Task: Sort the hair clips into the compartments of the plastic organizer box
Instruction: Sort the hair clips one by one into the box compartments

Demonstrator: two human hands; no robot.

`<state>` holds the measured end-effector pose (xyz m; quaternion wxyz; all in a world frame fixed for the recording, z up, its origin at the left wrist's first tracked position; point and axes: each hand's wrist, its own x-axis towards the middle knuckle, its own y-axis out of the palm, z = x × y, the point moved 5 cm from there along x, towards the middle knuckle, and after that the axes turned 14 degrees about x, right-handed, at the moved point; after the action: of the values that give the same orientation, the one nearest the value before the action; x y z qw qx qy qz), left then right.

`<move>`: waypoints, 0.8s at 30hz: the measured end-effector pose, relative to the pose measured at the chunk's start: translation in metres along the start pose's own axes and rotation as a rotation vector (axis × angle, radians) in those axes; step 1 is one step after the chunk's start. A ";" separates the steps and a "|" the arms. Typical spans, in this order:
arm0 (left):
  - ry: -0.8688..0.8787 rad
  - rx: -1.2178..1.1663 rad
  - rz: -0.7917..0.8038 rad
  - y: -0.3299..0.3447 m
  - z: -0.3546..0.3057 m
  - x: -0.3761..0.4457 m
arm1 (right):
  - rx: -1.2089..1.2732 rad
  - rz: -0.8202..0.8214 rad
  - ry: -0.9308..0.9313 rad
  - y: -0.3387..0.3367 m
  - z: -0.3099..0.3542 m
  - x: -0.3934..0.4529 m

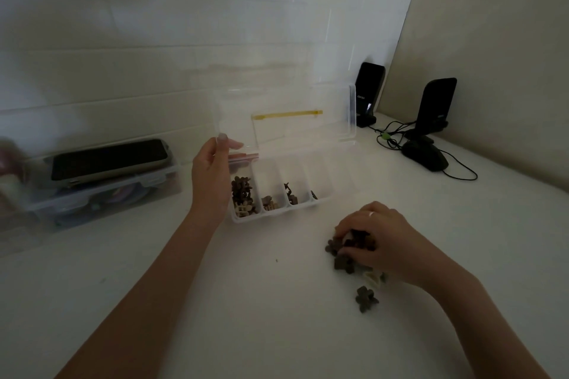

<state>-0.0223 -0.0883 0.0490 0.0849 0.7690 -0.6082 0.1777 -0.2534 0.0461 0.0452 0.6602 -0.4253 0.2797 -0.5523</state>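
A clear plastic organizer box stands open on the white table, its lid raised upright. My left hand pinches the lid's left corner between thumb and fingers. The leftmost compartment holds several small brown hair clips; the compartments to its right hold a few each. To the right, near the table's front, lies a loose pile of dark hair clips. My right hand rests on that pile with its fingers curled round some clips. One clip lies apart, nearer to me.
A lidded clear storage box with a dark phone on top sits at the left. Two black speakers, a black mouse and cables lie at the back right by the wall.
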 end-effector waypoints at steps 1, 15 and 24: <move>0.000 0.001 -0.003 0.000 0.000 0.000 | 0.028 -0.026 -0.011 0.000 0.002 -0.001; 0.018 0.053 -0.007 0.000 0.000 0.000 | 0.501 -0.189 -0.257 0.003 0.061 0.026; 0.068 0.056 -0.013 -0.001 -0.008 -0.006 | 0.314 -0.461 -0.281 0.004 0.099 0.074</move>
<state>-0.0239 -0.0796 0.0545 0.0852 0.7686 -0.5946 0.2201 -0.1510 -0.0007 0.0971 0.6075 -0.4425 -0.0069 -0.6597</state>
